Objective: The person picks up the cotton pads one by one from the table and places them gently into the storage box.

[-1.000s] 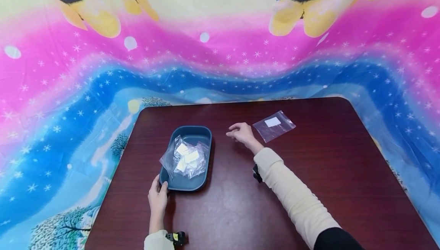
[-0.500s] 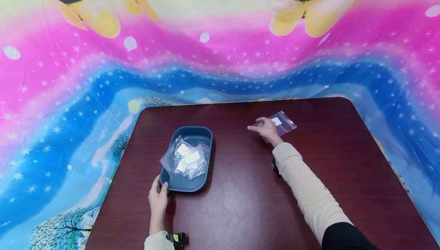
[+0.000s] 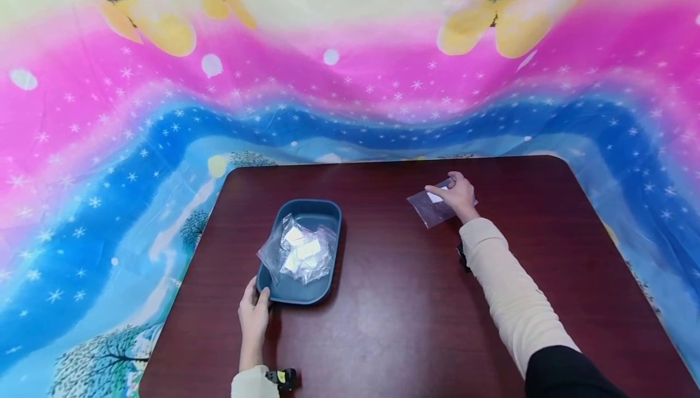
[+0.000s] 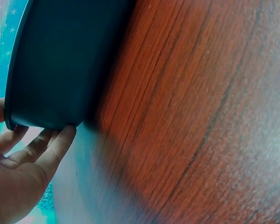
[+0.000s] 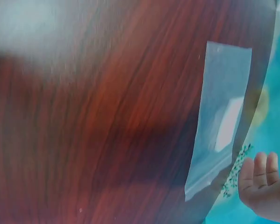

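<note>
My left hand (image 3: pixel 253 320) grips the near left corner of a dark blue-grey plastic tray (image 3: pixel 298 294), thumb at the rim and fingers against the outer wall, as the left wrist view shows. Inside the tray lies a heap of clear zip bags (image 3: pixel 304 258) with white labels; one bag hangs partly over the left rim. Towards the back right of the table, my right hand (image 3: pixel 459 197) hovers over a single clear zip bag (image 3: pixel 429 211) with a white label. In the right wrist view its fingers (image 5: pixel 260 171) are extended and apart from the flat bag (image 5: pixel 219 88).
A dark red-brown wooden table (image 3: pixel 383 325) with rounded corners bears everything. Behind and beside it hangs a colourful printed cloth (image 3: pixel 350 94), close to the table's edges. Small cameras are strapped at both wrists.
My right hand has moved to the right, from beside the tray to over the single bag. The left hand and the tray have stayed in place.
</note>
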Action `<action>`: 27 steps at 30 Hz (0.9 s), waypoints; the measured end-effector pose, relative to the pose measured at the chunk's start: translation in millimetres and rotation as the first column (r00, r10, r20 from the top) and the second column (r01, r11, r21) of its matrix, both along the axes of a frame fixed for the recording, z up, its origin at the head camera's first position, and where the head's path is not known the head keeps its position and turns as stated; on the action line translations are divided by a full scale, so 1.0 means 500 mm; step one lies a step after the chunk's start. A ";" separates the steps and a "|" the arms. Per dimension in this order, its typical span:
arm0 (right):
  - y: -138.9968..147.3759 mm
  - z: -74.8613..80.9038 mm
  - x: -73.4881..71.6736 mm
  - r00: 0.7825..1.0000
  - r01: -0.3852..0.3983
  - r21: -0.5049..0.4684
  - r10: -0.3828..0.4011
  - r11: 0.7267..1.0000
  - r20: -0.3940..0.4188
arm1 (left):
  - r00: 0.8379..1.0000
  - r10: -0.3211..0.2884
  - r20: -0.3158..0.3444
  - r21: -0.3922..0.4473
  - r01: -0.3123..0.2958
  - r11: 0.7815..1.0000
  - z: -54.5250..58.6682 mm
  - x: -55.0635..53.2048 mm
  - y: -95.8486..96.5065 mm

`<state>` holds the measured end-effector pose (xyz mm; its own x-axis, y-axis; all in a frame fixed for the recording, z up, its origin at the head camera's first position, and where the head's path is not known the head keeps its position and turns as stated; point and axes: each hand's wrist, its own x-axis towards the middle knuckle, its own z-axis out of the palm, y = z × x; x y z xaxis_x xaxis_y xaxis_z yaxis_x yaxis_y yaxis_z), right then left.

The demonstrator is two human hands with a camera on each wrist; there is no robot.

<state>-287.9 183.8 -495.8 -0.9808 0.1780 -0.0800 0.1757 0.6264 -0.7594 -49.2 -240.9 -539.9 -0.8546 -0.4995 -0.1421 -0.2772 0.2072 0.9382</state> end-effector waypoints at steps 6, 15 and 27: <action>0.037 -0.002 -0.010 0.999 -0.010 0.095 0.006 0.995 0.039 | 1.000 -0.002 -0.007 0.005 0.002 1.000 -0.001 -0.001 -0.003; 0.058 -0.021 -0.015 0.984 -0.062 0.147 0.036 0.987 0.174 | 1.000 0.002 -0.028 0.009 -0.002 1.000 0.000 0.000 -0.002; 0.045 -0.059 0.003 0.972 -0.068 0.237 0.011 0.969 0.235 | 0.999 0.004 -0.043 0.015 -0.004 1.000 0.003 0.000 -0.001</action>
